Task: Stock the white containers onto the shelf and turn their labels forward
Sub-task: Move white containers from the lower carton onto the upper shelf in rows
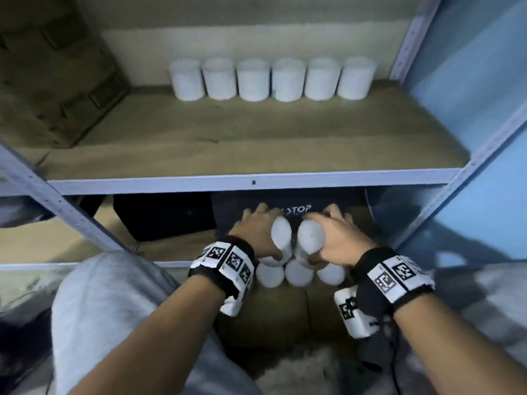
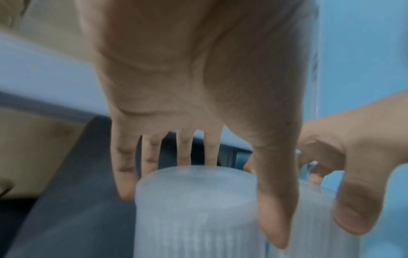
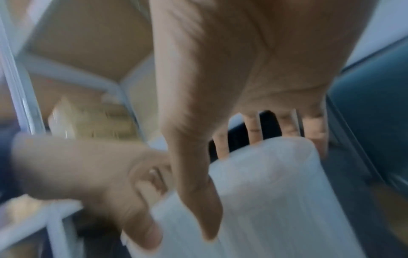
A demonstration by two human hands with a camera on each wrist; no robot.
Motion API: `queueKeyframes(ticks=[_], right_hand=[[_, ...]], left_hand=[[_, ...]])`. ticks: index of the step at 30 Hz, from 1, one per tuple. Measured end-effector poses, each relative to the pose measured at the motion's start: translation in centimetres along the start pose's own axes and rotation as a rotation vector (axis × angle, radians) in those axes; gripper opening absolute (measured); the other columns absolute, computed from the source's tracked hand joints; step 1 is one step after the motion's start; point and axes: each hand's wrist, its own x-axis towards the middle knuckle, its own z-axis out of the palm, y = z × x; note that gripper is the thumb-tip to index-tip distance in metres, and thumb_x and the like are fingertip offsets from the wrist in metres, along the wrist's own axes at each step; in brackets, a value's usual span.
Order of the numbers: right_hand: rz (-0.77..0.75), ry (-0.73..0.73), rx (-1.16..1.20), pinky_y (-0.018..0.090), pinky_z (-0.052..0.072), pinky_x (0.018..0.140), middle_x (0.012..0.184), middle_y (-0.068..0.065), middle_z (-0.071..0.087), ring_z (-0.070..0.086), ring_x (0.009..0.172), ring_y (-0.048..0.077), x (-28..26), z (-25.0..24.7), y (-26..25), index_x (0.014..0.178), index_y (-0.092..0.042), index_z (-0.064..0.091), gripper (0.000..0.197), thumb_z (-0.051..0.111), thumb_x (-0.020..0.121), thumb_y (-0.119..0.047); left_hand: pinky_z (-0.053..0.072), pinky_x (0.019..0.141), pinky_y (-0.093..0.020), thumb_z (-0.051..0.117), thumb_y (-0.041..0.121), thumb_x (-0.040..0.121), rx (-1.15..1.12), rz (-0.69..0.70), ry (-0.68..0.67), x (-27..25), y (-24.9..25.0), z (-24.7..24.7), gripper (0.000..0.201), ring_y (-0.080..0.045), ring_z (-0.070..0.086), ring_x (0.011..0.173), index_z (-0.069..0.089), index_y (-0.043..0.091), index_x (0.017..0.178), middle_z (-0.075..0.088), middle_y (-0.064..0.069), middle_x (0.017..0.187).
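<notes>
— What have you got hold of?

— Two white containers, one in each hand. My left hand (image 1: 258, 233) is wrapped round the left container (image 1: 281, 235), thumb on the near side, fingers (image 2: 183, 151) over the far side. My right hand (image 1: 336, 238) grips the right container (image 1: 310, 238) the same way. Both sit low, in front of the lower shelf opening, touching each other, just above three more containers (image 1: 299, 273) standing in a cardboard box (image 1: 285, 315).

— How do they feel likely to handle?

— Light, I'd judge, since one hand spans each easily. They look like stiff plastic with fine vertical ribbing on the wall (image 2: 198, 233), which should help against slipping. I'd keep the hold round the upper wall, thumb opposite fingers, so I can twist each one once it stands.

— Where do they go?

— Beside the row of six (image 1: 271, 79) at the back of the upper shelf board (image 1: 256, 143), which has bare room in front and to the left.

— What can't you make out?

— Any label. The walls I see are plain or blurred, so I cannot tell which way either container faces. The bottoms are hidden behind my hands, and the box's depth is cut off by my wrists. The dark box (image 1: 285, 212) behind shows only "STOP"; the rest is covered.
</notes>
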Motion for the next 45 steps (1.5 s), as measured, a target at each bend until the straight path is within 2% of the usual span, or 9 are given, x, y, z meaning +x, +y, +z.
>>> queueKeyframes(ticks=[8, 12, 17, 22, 28, 33, 37, 41, 45], right_hand=[[-0.076, 0.229, 0.032, 0.038, 0.044, 0.097, 0.11, -0.011, 0.035, 0.042, 0.114, 0.024, -3.2, -9.9, -1.8, 0.127, -0.039, 0.049, 0.078, 0.081, 0.055, -0.042], [-0.089, 0.337, 0.083, 0.039, 0.044, 0.098, 0.118, -0.008, 0.042, 0.045, 0.116, 0.024, -3.1, -13.0, -2.6, 0.124, -0.038, 0.053, 0.076, 0.082, 0.055, -0.044], [-0.097, 0.388, 0.118, 0.041, 0.044, 0.098, 0.119, -0.006, 0.045, 0.045, 0.119, 0.024, -0.9, -14.9, -3.2, 0.119, -0.039, 0.056, 0.069, 0.082, 0.056, -0.041], [-0.073, 0.401, 0.146, 0.035, 0.037, 0.102, 0.142, 0.003, 0.044, 0.036, 0.136, 0.027, 1.5, -15.8, -3.3, 0.122, -0.034, 0.059, 0.065, 0.082, 0.062, -0.034], [-0.046, 0.387, 0.179, 0.031, 0.034, 0.104, 0.144, 0.004, 0.043, 0.037, 0.136, 0.027, 4.5, -15.3, -2.9, 0.123, -0.026, 0.061, 0.059, 0.082, 0.068, -0.03], [-0.071, 0.373, 0.169, 0.037, 0.036, 0.107, 0.132, -0.001, 0.049, 0.046, 0.124, 0.027, 5.6, -15.0, -2.3, 0.121, -0.023, 0.058, 0.057, 0.08, 0.07, -0.032], [-0.076, 0.352, 0.129, 0.036, 0.033, 0.108, 0.14, -0.002, 0.045, 0.041, 0.128, 0.027, 5.6, -15.0, -2.3, 0.126, -0.024, 0.053, 0.058, 0.077, 0.074, -0.033], [-0.037, 0.326, 0.071, 0.045, 0.026, 0.114, 0.149, -0.006, 0.033, 0.027, 0.137, 0.029, 4.9, -15.0, -2.4, 0.132, -0.032, 0.047, 0.066, 0.074, 0.074, -0.046], [-0.03, 0.386, 0.024, 0.043, 0.024, 0.111, 0.145, -0.004, 0.033, 0.027, 0.135, 0.025, 3.7, -15.1, -2.9, 0.131, -0.031, 0.052, 0.061, 0.07, 0.077, -0.05]], left_hand=[[0.047, 0.097, -0.036, 0.082, 0.041, 0.056, -0.028, 0.164, 0.189, -3.0, 4.1, -9.6, 0.09, -0.026, 0.043, 0.124, 0.043, 0.033, 0.137, 0.047, 0.0, 0.132], [0.044, 0.094, -0.028, 0.08, 0.043, 0.057, -0.076, 0.177, 0.259, -3.0, 4.6, -13.6, 0.087, -0.017, 0.046, 0.127, 0.046, 0.033, 0.136, 0.05, 0.007, 0.139], [0.048, 0.098, -0.042, 0.079, 0.048, 0.051, -0.098, 0.136, 0.305, -1.2, 4.8, -16.3, 0.086, -0.019, 0.047, 0.125, 0.049, 0.035, 0.131, 0.053, 0.005, 0.136], [0.049, 0.095, -0.037, 0.081, 0.043, 0.054, -0.123, 0.118, 0.357, 1.4, 4.5, -17.3, 0.079, -0.02, 0.05, 0.121, 0.055, 0.03, 0.128, 0.054, 0.003, 0.133], [0.048, 0.096, -0.038, 0.081, 0.045, 0.053, -0.153, 0.078, 0.325, 4.6, 4.0, -16.7, 0.075, -0.021, 0.048, 0.123, 0.057, 0.032, 0.123, 0.054, 0.003, 0.132], [0.043, 0.1, -0.04, 0.079, 0.043, 0.061, -0.135, 0.072, 0.333, 5.3, 3.4, -16.1, 0.071, -0.022, 0.041, 0.125, 0.052, 0.031, 0.126, 0.048, 0.002, 0.136], [0.041, 0.102, -0.04, 0.078, 0.043, 0.064, -0.119, 0.084, 0.31, 5.1, 3.4, -16.2, 0.073, -0.022, 0.039, 0.127, 0.049, 0.03, 0.129, 0.044, 0.004, 0.139], [0.037, 0.106, -0.043, 0.075, 0.049, 0.067, -0.073, 0.112, 0.282, 4.3, 3.4, -16.0, 0.075, -0.022, 0.036, 0.13, 0.045, 0.032, 0.133, 0.039, 0.007, 0.143], [0.038, 0.107, -0.042, 0.067, 0.054, 0.075, -0.074, 0.134, 0.334, 3.1, 3.3, -15.9, 0.056, -0.018, 0.041, 0.128, 0.054, 0.031, 0.125, 0.047, 0.006, 0.136]])
